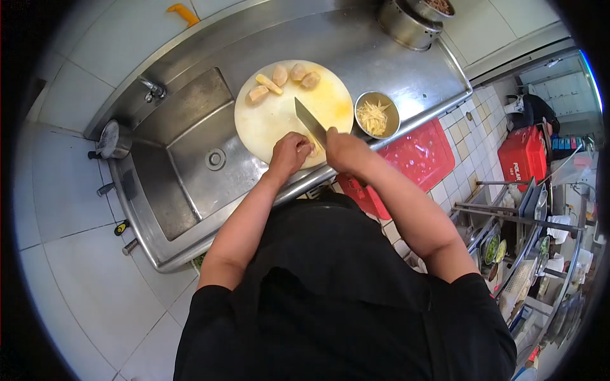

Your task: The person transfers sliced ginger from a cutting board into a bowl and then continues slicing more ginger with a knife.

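My right hand (345,151) is wrapped round the handle of a kitchen knife (308,119), its broad blade angled toward the far left over a round white cutting board (257,130). Close to the blade, my left hand (292,151) has its fingers curled down on a pale yellow piece of root vegetable (312,145), mostly hidden by the fingers and blade. Several peeled pale chunks (280,75) lie along the board's far side, with a longer cut piece (269,84) among them. Right of the board, a metal bowl (396,120) holds thin pale strips (372,117).
The board rests on a steel counter beside a sink basin (184,166) with a tap (151,89). Metal pots (410,28) stand at the far right. A red mat (419,152) lies below the counter edge. Farther right are a red cooler (522,152), racks and another person (537,109).
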A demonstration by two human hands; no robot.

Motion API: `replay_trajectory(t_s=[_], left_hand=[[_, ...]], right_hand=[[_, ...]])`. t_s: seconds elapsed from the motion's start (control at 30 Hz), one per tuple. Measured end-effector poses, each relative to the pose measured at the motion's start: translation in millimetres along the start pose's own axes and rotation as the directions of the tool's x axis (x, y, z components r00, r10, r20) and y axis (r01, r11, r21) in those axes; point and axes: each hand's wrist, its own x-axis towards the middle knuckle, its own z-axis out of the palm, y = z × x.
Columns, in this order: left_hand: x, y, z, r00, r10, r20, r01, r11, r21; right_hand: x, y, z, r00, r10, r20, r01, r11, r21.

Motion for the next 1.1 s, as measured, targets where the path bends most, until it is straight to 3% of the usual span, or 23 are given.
replay_trajectory(t_s=[0.1, 0.17, 0.3, 0.37, 0.5, 0.6, 0.67, 0.73, 0.8, 0.9, 1.1], left_hand=[[0.4, -5.5, 0.7, 0.999, 0.045, -0.002, -0.045, 0.996, -0.073], [-0.6, -7.7, 3.4, 1.0, -0.002, -0.004, 0.002, 0.996, -0.09], [1.1, -6.8, -1.0, 1.0, 0.024, 0.004, -0.023, 0.996, -0.083], [-0.9, -5.1, 0.1, 1.0, 0.025, 0.01, -0.025, 0.999, -0.042], [-4.9, -12.8, 3.9, 0.999, 0.04, -0.032, -0.044, 0.989, -0.138], [-9.4, -9.1, 2.1, 0.998, -0.012, -0.065, 0.002, 0.988, -0.157], [-11.9, -10.9, 1.1, 0.997, 0.03, -0.074, -0.026, 0.998, 0.058], [-16.1, -11.9, -2.0, 0.997, 0.031, -0.064, -0.026, 0.997, 0.067], [-15.0, -13.9, -1.9, 0.998, 0.051, -0.047, -0.048, 0.996, 0.071], [-22.8, -21.1, -1.6, 0.994, 0.096, -0.057, -0.097, 0.995, -0.016], [-21.7, -16.5, -5.4, 0.999, 0.049, -0.012, -0.049, 0.999, -0.01]], right_hand=[[-21.5, -7.4, -4.3, 0.993, 0.008, 0.117, -0.008, 1.0, -0.003], [-29.0, 12.6, 36.5, 0.999, -0.002, -0.054, 0.002, 1.0, -0.005], [-17.6, 21.6, 55.4, 0.997, 0.043, -0.069, -0.041, 0.999, 0.024], [-4.2, 15.4, 30.4, 0.996, -0.01, -0.087, 0.012, 1.0, 0.028], [-7.3, -7.5, -4.9, 0.996, 0.018, 0.09, -0.012, 0.998, -0.063], [-26.3, 13.6, 41.6, 0.999, 0.037, -0.004, -0.037, 0.999, 0.01], [-27.8, 19.9, 53.1, 0.999, 0.036, -0.015, -0.036, 0.999, 0.008], [-25.8, 24.3, 64.0, 0.999, 0.037, -0.033, -0.036, 0.999, 0.028], [-24.0, 28.6, 65.4, 0.98, -0.062, -0.187, 0.062, 0.998, -0.006], [-25.5, 24.6, 57.5, 0.996, 0.013, -0.087, -0.011, 1.0, 0.016], [-24.9, 25.1, 58.6, 0.995, 0.008, -0.097, -0.005, 1.0, 0.026]])
